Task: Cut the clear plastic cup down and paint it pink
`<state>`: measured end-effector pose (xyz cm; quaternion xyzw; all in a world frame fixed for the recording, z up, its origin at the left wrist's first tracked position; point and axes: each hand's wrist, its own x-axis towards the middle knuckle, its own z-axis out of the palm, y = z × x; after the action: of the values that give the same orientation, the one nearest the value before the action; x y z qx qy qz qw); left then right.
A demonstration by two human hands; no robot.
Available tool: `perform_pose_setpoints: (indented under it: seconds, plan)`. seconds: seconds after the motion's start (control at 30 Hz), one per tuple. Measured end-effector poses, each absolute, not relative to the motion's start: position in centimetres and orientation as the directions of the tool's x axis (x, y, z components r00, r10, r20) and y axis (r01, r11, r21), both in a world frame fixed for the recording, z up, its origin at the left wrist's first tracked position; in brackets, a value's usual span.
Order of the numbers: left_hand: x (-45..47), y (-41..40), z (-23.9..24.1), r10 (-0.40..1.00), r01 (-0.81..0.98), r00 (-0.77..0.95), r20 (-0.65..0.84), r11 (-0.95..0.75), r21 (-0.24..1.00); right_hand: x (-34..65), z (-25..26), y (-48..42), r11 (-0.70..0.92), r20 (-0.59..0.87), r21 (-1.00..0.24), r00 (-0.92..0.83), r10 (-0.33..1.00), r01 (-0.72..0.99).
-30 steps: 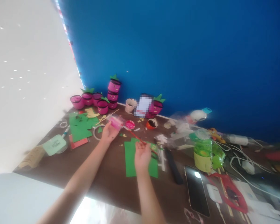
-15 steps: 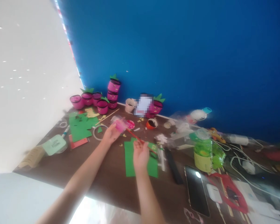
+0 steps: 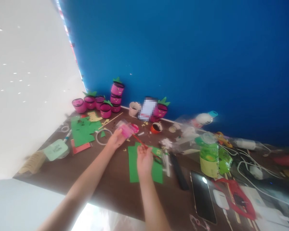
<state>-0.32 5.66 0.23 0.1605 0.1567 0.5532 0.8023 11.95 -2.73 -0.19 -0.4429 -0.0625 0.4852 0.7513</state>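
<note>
My left hand is closed around a pink cup and holds it tilted above the brown table. My right hand grips a thin red-handled brush whose tip points toward the pink cup. Under my right hand lies a green paper sheet. A small dish of pink paint sits just behind the cup.
Pink strawberry-like pots stand in a group against the blue wall. Green paper scraps and a white ring lie left. A green bottle, a phone, white cables and red scissors crowd the right side.
My left hand has carried the pink cup to the right, closer to the brush tip. My right hand has shifted slightly left and up.
</note>
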Motion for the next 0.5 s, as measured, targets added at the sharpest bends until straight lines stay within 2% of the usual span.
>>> perform_pose_setpoints:
  seconds: [0.33, 0.5]
  plan:
    - [-1.9, 6.7, -0.5, 0.959, -0.889, 0.267, -0.095, 0.283, 0.359, 12.6, -0.4, -3.0, 0.127, -0.371, -0.707, 0.517, 0.772, -0.696]
    - [-0.9, 6.0, -0.2, 0.941, -0.854, 0.328, -0.088, 0.335, 0.399, 12.3, -0.6, -2.7, 0.108, -0.348, -0.734, 0.507, 0.788, -0.670]
